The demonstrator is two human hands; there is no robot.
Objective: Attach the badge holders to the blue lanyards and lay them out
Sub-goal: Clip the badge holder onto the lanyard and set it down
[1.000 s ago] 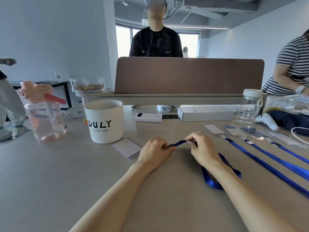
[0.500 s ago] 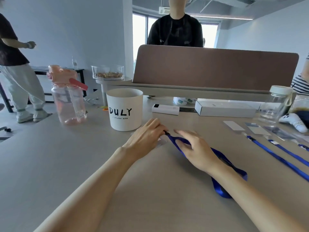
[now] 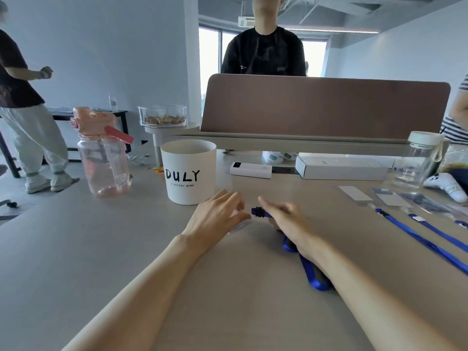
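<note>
blue lanyard (image 3: 307,271) runs under my right hand (image 3: 286,220) on the grey bench (image 3: 126,249), its loop trailing back beside my right forearm and its black clip (image 3: 257,212) poking out just past my fingertips. my right grip lies fairly flat over the strap, fingers stretched forward and pressing it down; i cannot tell whether the thumb pinches the strap underneath. my left hand (image 3: 217,217) rests palm down just left of the clip, fingers loosely spread and part open, with a clear badge holder (image 3: 239,227) showing under its thumb side; the fingertips stop just short of the clip, a small gap between them. whether the left grip actually pinches the holder is unclear. a white cup (image 3: 190,171) stands just behind my left hand. off to the right, three more lanyards (image 3: 417,235) lie straight with their badge holders (image 3: 391,198) at the far ends.
</note>
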